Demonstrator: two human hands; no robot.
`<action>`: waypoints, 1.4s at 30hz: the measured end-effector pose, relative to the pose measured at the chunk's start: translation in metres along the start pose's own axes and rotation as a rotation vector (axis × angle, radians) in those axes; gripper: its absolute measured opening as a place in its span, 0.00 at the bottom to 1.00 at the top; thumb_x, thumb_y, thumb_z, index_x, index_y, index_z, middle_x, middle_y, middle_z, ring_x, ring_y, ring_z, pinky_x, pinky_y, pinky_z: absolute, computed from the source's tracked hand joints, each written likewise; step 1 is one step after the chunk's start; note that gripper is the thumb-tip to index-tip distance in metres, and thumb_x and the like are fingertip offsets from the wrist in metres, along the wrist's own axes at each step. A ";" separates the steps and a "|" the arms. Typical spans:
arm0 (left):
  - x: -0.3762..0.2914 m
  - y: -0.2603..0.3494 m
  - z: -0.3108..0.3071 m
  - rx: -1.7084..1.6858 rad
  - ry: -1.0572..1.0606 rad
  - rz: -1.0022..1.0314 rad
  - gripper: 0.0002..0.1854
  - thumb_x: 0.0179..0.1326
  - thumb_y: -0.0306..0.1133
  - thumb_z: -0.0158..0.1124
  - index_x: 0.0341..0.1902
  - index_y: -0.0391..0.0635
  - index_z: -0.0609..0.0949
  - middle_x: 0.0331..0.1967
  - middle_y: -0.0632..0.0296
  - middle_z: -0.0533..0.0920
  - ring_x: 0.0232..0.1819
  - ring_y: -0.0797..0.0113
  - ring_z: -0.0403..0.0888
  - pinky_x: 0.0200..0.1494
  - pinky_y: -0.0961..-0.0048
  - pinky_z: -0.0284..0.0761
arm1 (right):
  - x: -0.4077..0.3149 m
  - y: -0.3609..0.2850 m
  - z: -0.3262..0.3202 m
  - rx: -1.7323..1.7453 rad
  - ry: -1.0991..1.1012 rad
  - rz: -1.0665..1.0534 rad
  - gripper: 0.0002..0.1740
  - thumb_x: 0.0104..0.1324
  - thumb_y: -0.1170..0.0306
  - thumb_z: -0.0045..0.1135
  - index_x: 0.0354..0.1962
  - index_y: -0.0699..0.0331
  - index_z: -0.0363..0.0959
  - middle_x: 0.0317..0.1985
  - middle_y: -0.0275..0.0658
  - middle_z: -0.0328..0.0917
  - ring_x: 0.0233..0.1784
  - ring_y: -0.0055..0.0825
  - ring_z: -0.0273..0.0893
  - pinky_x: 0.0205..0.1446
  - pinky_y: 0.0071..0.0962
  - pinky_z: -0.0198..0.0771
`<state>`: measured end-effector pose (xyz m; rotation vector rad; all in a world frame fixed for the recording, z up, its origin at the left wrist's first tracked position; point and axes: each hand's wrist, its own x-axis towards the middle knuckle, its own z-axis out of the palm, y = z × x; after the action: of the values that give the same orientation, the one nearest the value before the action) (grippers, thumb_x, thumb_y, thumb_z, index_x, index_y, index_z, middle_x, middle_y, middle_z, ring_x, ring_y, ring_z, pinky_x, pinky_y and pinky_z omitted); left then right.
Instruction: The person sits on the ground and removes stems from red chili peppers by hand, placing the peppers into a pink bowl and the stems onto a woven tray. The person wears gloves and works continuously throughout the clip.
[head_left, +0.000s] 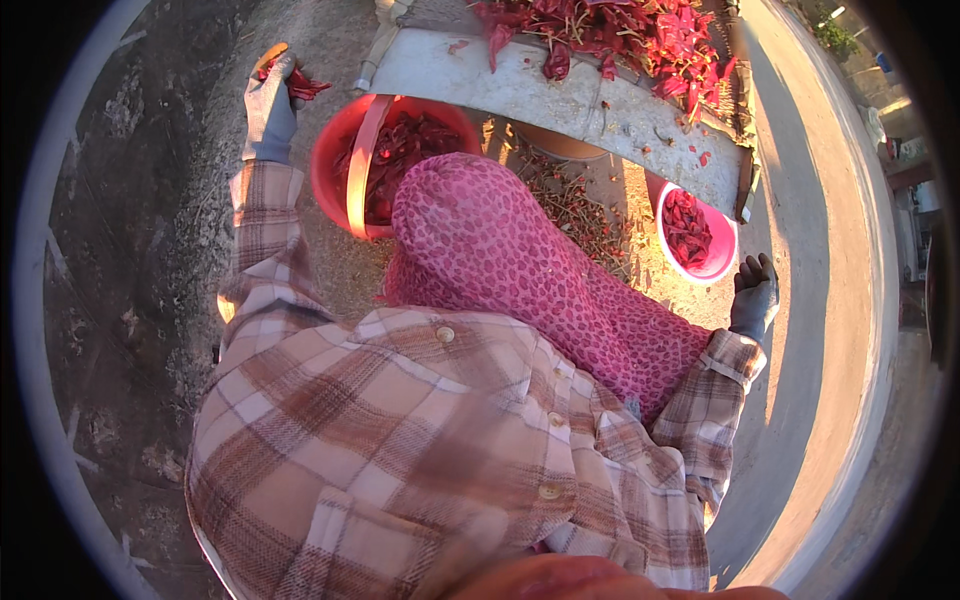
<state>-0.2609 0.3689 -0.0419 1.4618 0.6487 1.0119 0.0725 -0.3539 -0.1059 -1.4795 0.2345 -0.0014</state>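
Note:
My left hand (268, 112), in a pale grey glove, is held out at the upper left, closed around several dried red chili peppers (304, 85). Below and right of it stands a red bucket (322, 176) with a broad strap-like handle, partly full of dark red peppers (420, 142). At the right, my right hand (754, 298), in a dark glove, hangs with fingers loosely curled and nothing visible in it. Closest to that hand is a pink bucket (724, 251) holding red peppers (684, 232). My pink patterned trouser legs (510, 225) lie between the buckets.
A raised tray or table with a pale front edge (480, 71) carries a heap of dried red peppers (600, 30). Stems and pepper scraps (577, 202) litter the ground beneath it. Dark sheeting (120, 300) covers the left side; sunlit paving (847, 300) runs along the right.

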 end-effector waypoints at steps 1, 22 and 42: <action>0.002 -0.023 -0.020 0.063 0.041 -0.004 0.21 0.71 0.41 0.66 0.63 0.46 0.79 0.42 0.64 0.85 0.39 0.73 0.85 0.32 0.76 0.81 | 0.001 0.001 0.000 -0.012 -0.008 -0.003 0.24 0.77 0.61 0.47 0.62 0.67 0.71 0.50 0.43 0.81 0.45 0.29 0.79 0.53 0.31 0.77; 0.040 -0.056 0.062 0.387 -0.187 -0.061 0.21 0.72 0.36 0.62 0.65 0.43 0.77 0.52 0.61 0.82 0.48 0.69 0.81 0.48 0.70 0.79 | -0.158 -0.117 0.165 -0.436 -0.608 -0.435 0.16 0.77 0.69 0.51 0.54 0.69 0.79 0.40 0.38 0.84 0.41 0.20 0.80 0.49 0.21 0.75; -0.054 -0.014 0.312 1.285 -0.977 0.671 0.31 0.69 0.32 0.57 0.75 0.66 0.68 0.70 0.51 0.72 0.67 0.45 0.76 0.63 0.54 0.76 | -0.270 -0.195 0.184 -0.657 -1.282 -1.197 0.14 0.73 0.66 0.57 0.48 0.67 0.81 0.36 0.36 0.85 0.37 0.20 0.81 0.39 0.23 0.75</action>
<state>-0.0132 0.1712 -0.0486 3.1136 -0.0375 0.0788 -0.1347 -0.1519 0.1416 -1.7519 -1.8201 0.0623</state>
